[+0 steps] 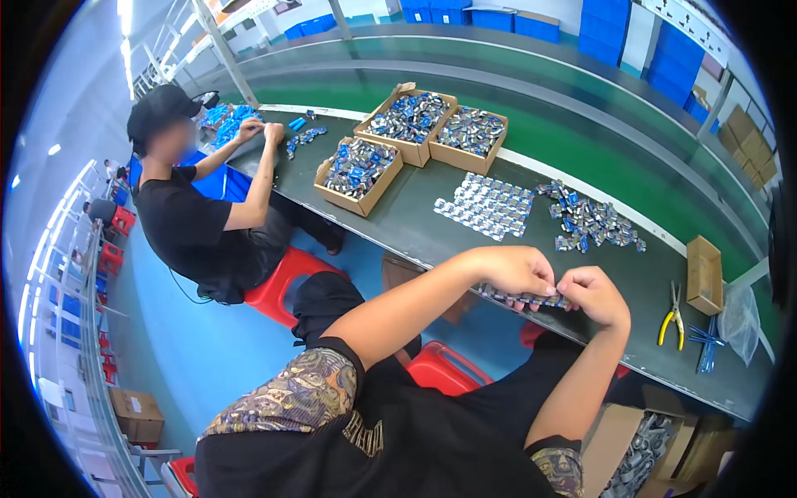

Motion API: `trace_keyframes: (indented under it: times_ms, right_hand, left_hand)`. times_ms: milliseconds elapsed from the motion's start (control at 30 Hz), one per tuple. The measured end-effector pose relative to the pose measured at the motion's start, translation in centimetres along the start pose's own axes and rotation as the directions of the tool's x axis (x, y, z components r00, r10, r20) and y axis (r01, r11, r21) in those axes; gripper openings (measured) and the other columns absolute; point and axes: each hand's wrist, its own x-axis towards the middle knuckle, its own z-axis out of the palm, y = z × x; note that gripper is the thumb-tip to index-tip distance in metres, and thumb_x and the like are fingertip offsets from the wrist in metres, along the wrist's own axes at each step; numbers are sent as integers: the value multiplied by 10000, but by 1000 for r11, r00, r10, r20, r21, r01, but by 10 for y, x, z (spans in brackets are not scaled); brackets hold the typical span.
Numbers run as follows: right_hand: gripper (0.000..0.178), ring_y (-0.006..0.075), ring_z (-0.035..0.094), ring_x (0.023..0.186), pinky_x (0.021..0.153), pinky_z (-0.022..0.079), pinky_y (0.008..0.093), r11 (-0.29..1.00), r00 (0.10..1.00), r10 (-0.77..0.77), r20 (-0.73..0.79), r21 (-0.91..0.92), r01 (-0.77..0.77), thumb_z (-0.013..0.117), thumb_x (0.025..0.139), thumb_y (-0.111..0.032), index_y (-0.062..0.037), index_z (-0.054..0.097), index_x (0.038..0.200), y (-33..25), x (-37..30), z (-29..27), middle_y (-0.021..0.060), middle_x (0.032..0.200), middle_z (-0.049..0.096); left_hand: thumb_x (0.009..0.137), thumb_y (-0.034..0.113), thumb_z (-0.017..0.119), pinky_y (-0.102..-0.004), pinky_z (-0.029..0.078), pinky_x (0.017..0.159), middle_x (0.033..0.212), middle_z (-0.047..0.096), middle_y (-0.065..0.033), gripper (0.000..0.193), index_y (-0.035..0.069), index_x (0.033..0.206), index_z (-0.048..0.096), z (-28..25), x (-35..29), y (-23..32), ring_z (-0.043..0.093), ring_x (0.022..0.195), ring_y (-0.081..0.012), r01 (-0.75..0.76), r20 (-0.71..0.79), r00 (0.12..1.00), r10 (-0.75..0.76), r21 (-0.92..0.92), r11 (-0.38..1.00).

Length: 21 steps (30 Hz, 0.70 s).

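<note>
Co-worker (187, 199), far left: black cap, black shirt, seated on red plastic stool (282, 282), both hands at small blue parts on the bench end. Three open cardboard boxes (359, 170) next along the dark green bench (415, 228), each filled w/ small shiny silver-and-blue packets, loose. Right of the boxes: flat tiled sheet of packets (487, 206), laid in neat rows; then a scattered packet pile (588, 221), unsorted.

Left hand (515, 270): fingers curled, pinching left end of a short row of packets (525, 297). Right hand (594, 297): closed on the row's right end, thumb and fingers tight. Row sits at near bench edge, between both hands, approx level; contact w/ bench surface cannot be told.

Far right: small closed cardboard box (704, 274), yellow-handled pliers (672, 317) lying flat, bundle of blue strips (706, 340), clear plastic bag (740, 319). Below bench, lower right: open carton (643, 448) holding grey-silver parts, detail too small.
</note>
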Motion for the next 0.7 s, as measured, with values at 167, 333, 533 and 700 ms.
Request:
trace_keyframes:
  times_ms: [167,333,533,700]
  right_hand:
    - [297,72,549,558,520,425,241,998,1000,-1,-28,-68,-1,641,957,-281,-45,682,781,4,-21,-18,1,624,601]
    - [322,65,534,593,552,431,241,994,978,-102,-180,-59,93,634,972,-323,-57,675,795,15,-12,-32,-9,634,584]
    - [308,53,547,635,592,446,222,969,956,-114,-269,181,166,659,962,-358,-80,686,831,23,-28,-82,-43,702,603]
    - [306,62,542,617,583,444,223,927,958,-85,-275,330,177,668,955,-362,-82,679,832,30,-18,-98,-42,701,594]
  left_hand:
    - [989,241,609,-264,531,589,878,718,-59,223,42,1057,684,-1,29,22,670,702,-118,0,91,996,-10,100,995]
    - [974,223,627,-250,550,587,848,703,-43,210,39,1050,692,-34,75,31,666,657,-114,19,179,983,-50,170,985]
    - [957,202,641,-256,550,511,819,680,-55,197,19,993,701,-30,131,53,647,575,-127,-64,276,957,85,-86,994]
    - [960,195,635,-270,548,502,826,676,-56,178,28,987,690,-37,146,53,643,577,-139,-63,215,972,98,-164,984]
